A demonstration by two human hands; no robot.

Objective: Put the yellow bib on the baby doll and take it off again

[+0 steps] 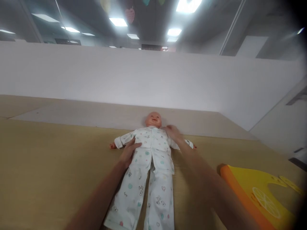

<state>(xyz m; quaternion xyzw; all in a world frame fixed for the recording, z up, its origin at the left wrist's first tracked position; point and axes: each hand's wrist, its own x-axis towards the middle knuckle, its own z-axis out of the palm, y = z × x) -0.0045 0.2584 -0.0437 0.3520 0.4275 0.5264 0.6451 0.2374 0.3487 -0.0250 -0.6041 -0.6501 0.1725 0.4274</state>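
A baby doll (153, 119) lies on its back on a light wooden tabletop (52, 166), head away from me and arms spread. It wears white pyjamas with a small coloured print, a buttoned jacket (153, 150) and long trousers (141, 198). My left hand (129, 153) rests flat on the jacket's chest, its fingers spread over the doll's side. My right hand (173, 133) is blurred at the doll's other shoulder, near the collar, and touches the jacket there. Whether it pinches the cloth is hard to tell.
A yellow and orange silicone bib (254, 198) with a printed citrus slice lies on the table at the lower right. Beyond the doll, a paler board (72, 111) lies flat against a tall white wall (120, 76).
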